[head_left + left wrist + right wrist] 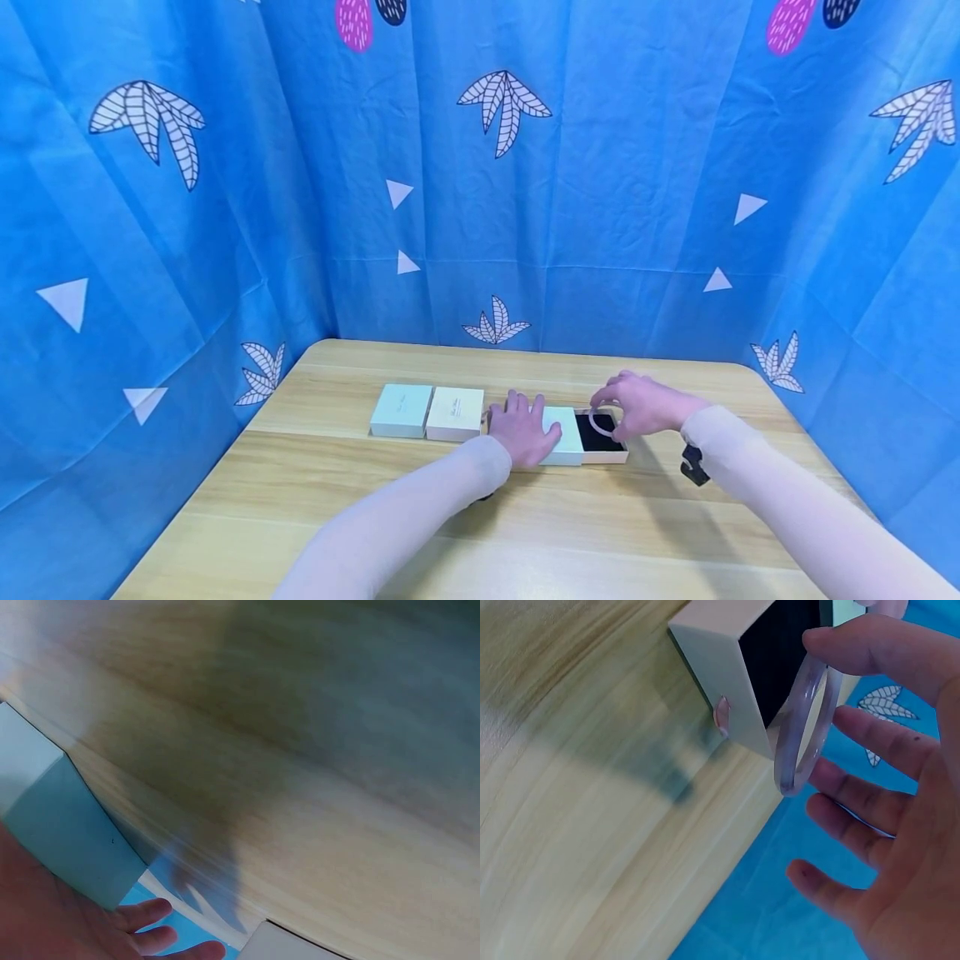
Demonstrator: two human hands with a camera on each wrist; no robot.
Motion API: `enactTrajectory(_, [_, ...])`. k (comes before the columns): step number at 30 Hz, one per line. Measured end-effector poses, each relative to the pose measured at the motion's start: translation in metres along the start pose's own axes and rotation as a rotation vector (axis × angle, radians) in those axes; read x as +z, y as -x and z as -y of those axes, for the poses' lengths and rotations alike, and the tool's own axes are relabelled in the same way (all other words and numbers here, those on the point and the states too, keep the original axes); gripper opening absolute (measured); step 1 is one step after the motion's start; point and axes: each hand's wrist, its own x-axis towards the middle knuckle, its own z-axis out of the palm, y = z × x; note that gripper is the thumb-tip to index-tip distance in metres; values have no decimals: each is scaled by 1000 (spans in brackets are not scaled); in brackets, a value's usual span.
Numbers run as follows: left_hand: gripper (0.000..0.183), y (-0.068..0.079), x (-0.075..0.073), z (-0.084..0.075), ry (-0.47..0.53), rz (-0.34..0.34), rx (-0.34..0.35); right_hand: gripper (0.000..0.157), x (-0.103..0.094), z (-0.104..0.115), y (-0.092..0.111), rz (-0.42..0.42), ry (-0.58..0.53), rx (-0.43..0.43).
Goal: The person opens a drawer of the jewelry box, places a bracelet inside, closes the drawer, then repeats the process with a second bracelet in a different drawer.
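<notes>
A mint-green slide-out box (564, 440) stands right of the table's middle, its pale drawer (606, 457) pulled out to the right and showing a black lining. My left hand (521, 429) rests on the mint sleeve; in the left wrist view its fingers extend past the box's edge. Between thumb and index finger, my right hand (637, 406) pinches a pale translucent bangle (786, 754). The bangle is tilted up at the drawer's opening, and whether its lower edge touches the lining is unclear. A small pink ribbon tab (721, 716) sticks out of the drawer's end.
To the left, a second mint box (402, 410) and a cream box (455, 412) stand side by side, both closed. The wooden table (247, 525) is bordered by a patterned blue curtain (630, 183) at the back and sides.
</notes>
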Motion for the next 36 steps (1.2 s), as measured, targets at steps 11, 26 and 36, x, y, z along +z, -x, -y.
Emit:
enactTrajectory(11, [77,-4,2,-1,-9,19,-9,56,7,8,-4,31,-9,-18])
enactTrajectory(26, [78,0,-1,-1,-19,22,-12,56,6,18,-7,38,29,3])
enactTrajectory(36, [77,1,-2,-1,-19,18,-14,55,6,22,-6,20,33,-8])
